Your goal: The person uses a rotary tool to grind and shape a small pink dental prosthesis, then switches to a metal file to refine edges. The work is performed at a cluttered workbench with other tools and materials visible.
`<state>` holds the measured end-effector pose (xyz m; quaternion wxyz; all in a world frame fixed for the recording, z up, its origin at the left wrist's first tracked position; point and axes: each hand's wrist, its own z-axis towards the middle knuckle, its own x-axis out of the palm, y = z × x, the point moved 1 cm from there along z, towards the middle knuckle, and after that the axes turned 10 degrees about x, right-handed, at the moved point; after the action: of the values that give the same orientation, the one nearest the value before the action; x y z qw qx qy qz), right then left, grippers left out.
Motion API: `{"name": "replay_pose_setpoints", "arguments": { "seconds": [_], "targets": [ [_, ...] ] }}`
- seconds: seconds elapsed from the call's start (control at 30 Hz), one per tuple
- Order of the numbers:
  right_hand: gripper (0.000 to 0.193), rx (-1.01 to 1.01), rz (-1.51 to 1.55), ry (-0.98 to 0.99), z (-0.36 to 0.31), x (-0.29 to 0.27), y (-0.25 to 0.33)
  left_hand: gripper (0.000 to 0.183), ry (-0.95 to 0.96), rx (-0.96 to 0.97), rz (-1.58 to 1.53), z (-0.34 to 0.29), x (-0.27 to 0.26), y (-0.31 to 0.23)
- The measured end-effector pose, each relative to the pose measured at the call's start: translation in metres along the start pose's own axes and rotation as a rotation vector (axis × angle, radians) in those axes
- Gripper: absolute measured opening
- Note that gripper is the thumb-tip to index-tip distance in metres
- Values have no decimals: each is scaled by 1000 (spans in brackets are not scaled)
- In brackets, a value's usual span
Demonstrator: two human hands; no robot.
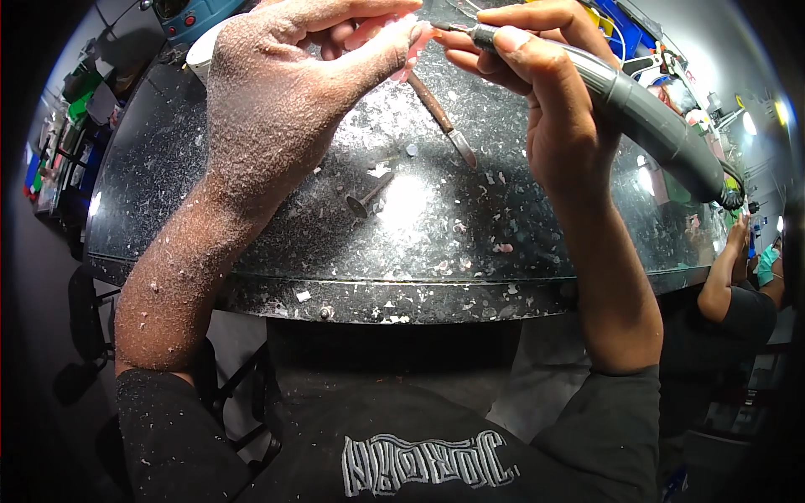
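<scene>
One dark, chip-strewn round worktable carries one brown-handled knife and one small metal bit. Right hand grips one grey rotary handpiece; dusty left hand pinches one small pink piece at its tip.

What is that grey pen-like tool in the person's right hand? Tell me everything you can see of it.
The grey handpiece is a thick, rounded tool, plastic or rubber by its look, that narrows to a slim metal tip at its front end. The right hand holds it like a pen, fingers wrapped near the tip. It slants up and left, its tip meeting a small pale piece pinched in the dust-covered left hand. Its rear end runs down to the right into a dark ribbed collar. It hangs above the dark, chip-strewn workbench.
</scene>
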<state>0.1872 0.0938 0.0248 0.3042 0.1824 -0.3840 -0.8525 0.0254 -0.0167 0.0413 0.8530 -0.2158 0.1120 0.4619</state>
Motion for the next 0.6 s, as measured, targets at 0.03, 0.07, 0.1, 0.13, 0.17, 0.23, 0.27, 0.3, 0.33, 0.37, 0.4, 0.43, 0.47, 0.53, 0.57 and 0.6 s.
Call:
{"name": "replay_pose_setpoints", "arguments": {
  "seconds": [0.03,0.07,0.1,0.13,0.17,0.23,0.27,0.3,0.33,0.37,0.4,0.43,0.47,0.53,0.57,0.6],
  "targets": [
    [21,24,1,-13,0,1,1,18,2,1,9,0,0,-2],
    [21,35,3,-17,0,1,1,18,6,2,18,1,-1,-4],
    [21,46,4,-20,0,2,1,18,6,-9,-4,1,-1,-4],
    [20,43,4,-14,0,1,0,18,5,-20,-13,1,0,-5],
    [20,45,-5,-11,0,0,0,18,4,-32,-23,2,1,-5],
    [21,51,-31,-6,0,-1,1,18,4,-51,-14,2,2,-6],
    [21,55,-25,-12,0,-1,1,18,6,-57,-9,2,3,-6],
    [21,57,-21,-16,-1,-1,1,18,11,-57,-2,2,2,-6],
    [21,56,7,-27,-1,0,1,18,21,-58,-21,2,1,-4],
    [21,57,17,-42,-1,2,2,18,32,-59,-40,2,0,-1],
    [21,59,28,-58,0,3,3,19,48,-62,-85,0,-3,8],
    [21,62,22,-75,1,5,6,19,63,-55,-84,-2,-4,11],
    [21,44,19,-68,1,5,6,20,80,-49,-83,-4,-4,14],
    [21,-13,14,-31,3,2,2,23,115,-16,10,-8,-4,15],
    [21,-26,4,-20,3,1,2,23,106,-19,-1,-8,-3,16],
    [20,-39,-6,-9,3,1,1,22,98,-22,-11,-9,-3,17]
  ]
}}
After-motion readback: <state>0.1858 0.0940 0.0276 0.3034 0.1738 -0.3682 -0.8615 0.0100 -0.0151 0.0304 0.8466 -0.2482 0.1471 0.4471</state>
